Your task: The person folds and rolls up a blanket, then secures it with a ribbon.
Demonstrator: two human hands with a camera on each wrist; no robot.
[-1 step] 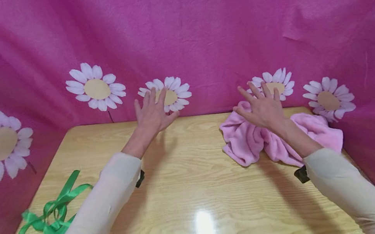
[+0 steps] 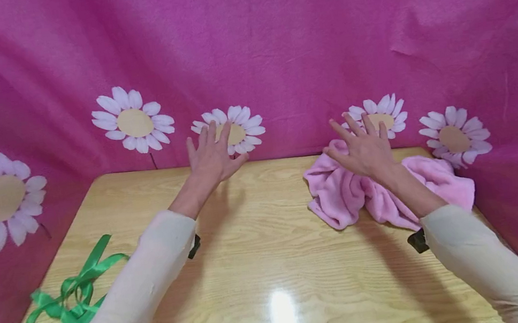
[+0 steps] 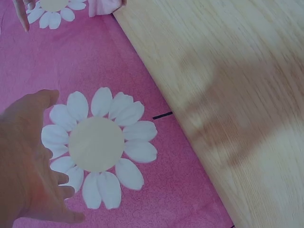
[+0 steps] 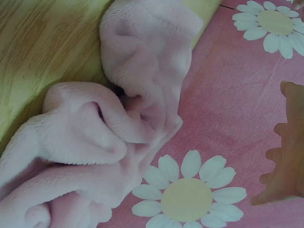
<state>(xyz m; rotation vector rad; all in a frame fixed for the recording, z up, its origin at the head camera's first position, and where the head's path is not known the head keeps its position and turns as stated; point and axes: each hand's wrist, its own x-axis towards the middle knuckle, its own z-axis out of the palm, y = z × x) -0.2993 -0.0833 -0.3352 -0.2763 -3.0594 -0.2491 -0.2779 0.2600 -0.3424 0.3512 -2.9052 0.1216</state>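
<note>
My left hand (image 2: 210,159) is held up over the far edge of the table, its fingers spread and nothing in them. In the left wrist view that hand (image 3: 28,161) shows at the left, with its shadow falling on the wood. My right hand (image 2: 366,152) hovers above a crumpled pink fleece cloth (image 2: 336,195), fingers fanned out and holding nothing. The right wrist view has the soft folds of the cloth (image 4: 90,133) in the left half, apart from the hand at the right edge. A tangled green ribbon (image 2: 72,320) lies at the near left, partly behind my left sleeve.
The light wooden table (image 2: 258,237) reflects a bright patch of light near its front. A magenta sheet (image 2: 272,36) printed with white daisies hangs behind it and along both sides. Each wrist carries a small black device, such as the one (image 2: 417,242) by the right cuff.
</note>
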